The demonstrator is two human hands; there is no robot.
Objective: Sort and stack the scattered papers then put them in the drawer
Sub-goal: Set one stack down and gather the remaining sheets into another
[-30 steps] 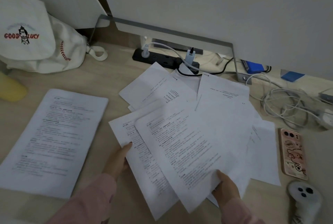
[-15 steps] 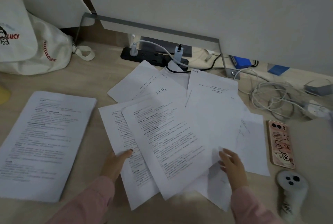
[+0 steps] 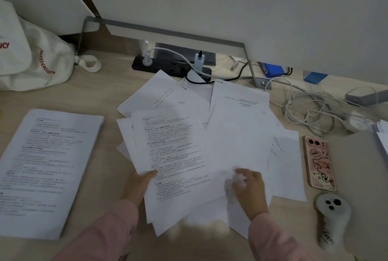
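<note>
Now the left hand (image 3: 140, 185) pinches the fanned papers (image 3: 178, 151) at their near-left edge, their long axes splaying from 11 to 1 o'clock. Blurred atop them, the right hand (image 3: 251, 189), grip unclear, lies nearer the loose sheet (image 3: 289, 166) at 2 o'clock.

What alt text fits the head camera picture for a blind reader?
A person's left hand pinches loose printed papers fanned on a desk; the blurred right hand rests on them. A neat stack lies left, a phone right.
</note>
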